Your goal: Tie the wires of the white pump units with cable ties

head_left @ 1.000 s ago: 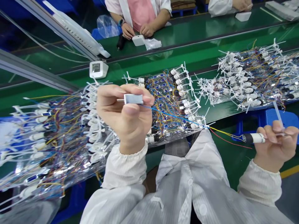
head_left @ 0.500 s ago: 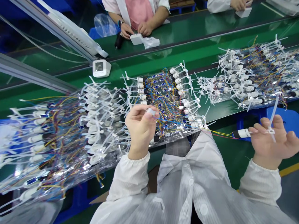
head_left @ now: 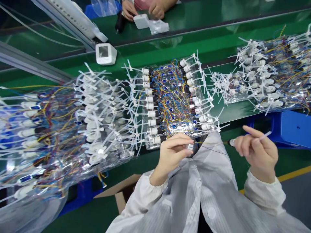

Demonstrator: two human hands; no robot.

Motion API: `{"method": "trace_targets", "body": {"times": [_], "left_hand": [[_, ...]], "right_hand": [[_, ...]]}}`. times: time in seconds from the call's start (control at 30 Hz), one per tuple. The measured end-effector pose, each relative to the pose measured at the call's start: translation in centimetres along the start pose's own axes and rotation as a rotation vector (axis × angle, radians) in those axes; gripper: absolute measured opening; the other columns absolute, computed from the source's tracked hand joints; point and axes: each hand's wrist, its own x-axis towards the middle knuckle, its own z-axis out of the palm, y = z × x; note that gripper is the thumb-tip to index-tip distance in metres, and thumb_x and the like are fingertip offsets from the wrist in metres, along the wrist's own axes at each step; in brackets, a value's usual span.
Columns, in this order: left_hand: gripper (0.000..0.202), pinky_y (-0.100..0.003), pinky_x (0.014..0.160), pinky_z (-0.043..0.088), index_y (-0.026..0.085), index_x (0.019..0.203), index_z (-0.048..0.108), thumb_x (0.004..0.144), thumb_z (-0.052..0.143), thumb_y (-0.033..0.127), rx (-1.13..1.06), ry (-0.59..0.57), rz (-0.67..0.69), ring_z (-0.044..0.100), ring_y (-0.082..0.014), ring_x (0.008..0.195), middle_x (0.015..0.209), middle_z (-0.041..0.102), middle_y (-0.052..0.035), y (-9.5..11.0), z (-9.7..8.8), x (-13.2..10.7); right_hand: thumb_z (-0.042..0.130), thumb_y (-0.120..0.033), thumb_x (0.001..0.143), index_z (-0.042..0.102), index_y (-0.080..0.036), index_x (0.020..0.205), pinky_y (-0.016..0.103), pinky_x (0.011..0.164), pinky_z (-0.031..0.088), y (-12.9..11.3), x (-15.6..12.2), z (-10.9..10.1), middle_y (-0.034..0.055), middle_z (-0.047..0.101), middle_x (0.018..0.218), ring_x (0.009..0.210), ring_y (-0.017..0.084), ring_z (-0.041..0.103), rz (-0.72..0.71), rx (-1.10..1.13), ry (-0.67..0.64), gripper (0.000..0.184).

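Note:
My left hand (head_left: 173, 149) is closed in a pinch on a small silver metal part (head_left: 190, 146), held low in front of my white coat. Thin wires (head_left: 213, 145) run from that part to a small white cylinder (head_left: 232, 141) held in my right hand (head_left: 258, 150). A white cable tie (head_left: 264, 135) also sits between the fingers of my right hand. Both hands hover just off the near edge of the green bench (head_left: 218, 42), in front of a clear tray (head_left: 173, 97) of wired white-and-black parts with cable ties.
More plastic trays of the same wired parts lie to the left (head_left: 55, 129) and right (head_left: 269, 81). A small white device (head_left: 105, 53) stands on the belt behind. Another person's hands (head_left: 143, 8) hold a white box across the bench. A blue bin (head_left: 291, 127) sits at right.
Both hands have dropped down and come closer together, the left from in front of the trays to my chest. The view has tilted downward.

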Motion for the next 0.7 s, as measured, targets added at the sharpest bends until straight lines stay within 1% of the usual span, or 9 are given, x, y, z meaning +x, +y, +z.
{"method": "trace_targets", "body": {"times": [0.07,0.1,0.17,0.23,0.3,0.4,0.53,0.6,0.7], "left_hand": [[0.03,-0.023,0.049,0.057,0.036,0.104,0.093,0.077,0.103,0.03,-0.029,-0.006,-0.067,0.073,-0.016,0.065,0.088,0.084,-0.0049,-0.2,0.8,-0.2],[0.03,-0.024,0.051,0.06,0.036,0.104,0.093,0.077,0.102,0.026,-0.04,-0.006,-0.09,0.076,-0.0173,0.068,0.09,0.086,-0.0054,-0.3,1.1,-0.3],[0.027,-0.026,0.057,0.064,0.034,0.1,0.093,0.078,0.1,0.021,-0.044,0.005,-0.09,0.081,-0.0208,0.077,0.094,0.087,-0.0075,-0.3,1.5,-0.3],[0.026,-0.028,0.06,0.065,0.033,0.1,0.094,0.079,0.099,0.019,-0.021,0.022,-0.053,0.082,-0.0224,0.08,0.093,0.088,-0.0086,-0.4,1.8,-0.4],[0.025,-0.028,0.061,0.065,0.033,0.1,0.093,0.079,0.098,0.019,0.019,0.051,-0.007,0.081,-0.0217,0.079,0.091,0.087,-0.0079,-0.4,1.8,-0.4],[0.025,-0.029,0.066,0.065,0.033,0.101,0.093,0.081,0.098,0.019,0.066,0.075,0.057,0.081,-0.0214,0.081,0.09,0.087,-0.0076,-0.4,1.8,-0.4],[0.026,-0.031,0.065,0.064,0.035,0.105,0.092,0.084,0.096,0.02,0.091,0.056,0.126,0.08,-0.0213,0.081,0.093,0.086,-0.0075,-0.5,1.8,-0.4],[0.028,-0.033,0.066,0.064,0.036,0.107,0.092,0.084,0.097,0.021,0.101,0.053,0.125,0.08,-0.0217,0.081,0.094,0.086,-0.007,-0.6,1.8,-0.4],[0.028,-0.035,0.069,0.066,0.036,0.108,0.091,0.084,0.098,0.024,0.092,0.052,0.127,0.08,-0.0231,0.083,0.095,0.086,-0.0071,-0.8,2.0,-0.6]], "right_hand": [[0.058,-0.047,0.113,0.076,-0.038,0.134,0.029,0.048,0.039,0.7,-0.4,1.7,-0.01,0.039,0.053,0.038,0.011,0.034,0.029,0.15,-0.049,0.029],[0.056,-0.047,0.114,0.077,-0.038,0.129,0.029,0.047,0.036,1.1,-0.6,2.4,-0.0098,0.037,0.054,0.038,0.011,0.032,0.04,0.176,-0.078,0.027],[0.059,-0.04,0.113,0.081,-0.035,0.121,0.031,0.051,0.042,2.0,-0.9,3.5,-0.0052,0.05,0.061,0.046,0.013,0.048,0.061,0.104,-0.159,0.024],[0.061,-0.035,0.112,0.08,-0.034,0.133,0.035,0.058,0.052,2.7,-1.2,4.3,-0.0006,0.067,0.072,0.059,0.017,0.063,0.119,0.032,-0.235,0.027],[0.063,-0.033,0.112,0.072,-0.039,0.146,0.035,0.059,0.057,3.1,-1.3,4.9,-0.0009,0.075,0.078,0.063,0.019,0.069,0.172,0.053,-0.305,0.036],[0.067,-0.031,0.11,0.08,-0.037,0.13,0.036,0.06,0.06,3.3,-1.1,6.2,0.0003,0.077,0.08,0.065,0.019,0.073,0.196,0.04,-0.355,0.024],[0.082,-0.034,0.1,0.086,-0.028,0.103,0.034,0.055,0.055,3.3,-0.8,8.0,0.003,0.074,0.078,0.06,0.017,0.066,0.181,-0.043,-0.196,0.007],[0.089,-0.036,0.094,0.085,-0.028,0.097,0.033,0.053,0.051,3.6,-0.8,8.5,0.0033,0.072,0.076,0.058,0.016,0.06,0.19,-0.071,-0.106,0.009],[0.093,-0.041,0.09,0.085,-0.028,0.094,0.033,0.052,0.047,4.1,-1.1,8.6,0.0043,0.072,0.075,0.057,0.016,0.055,0.239,-0.089,-0.072,0.016]]}}
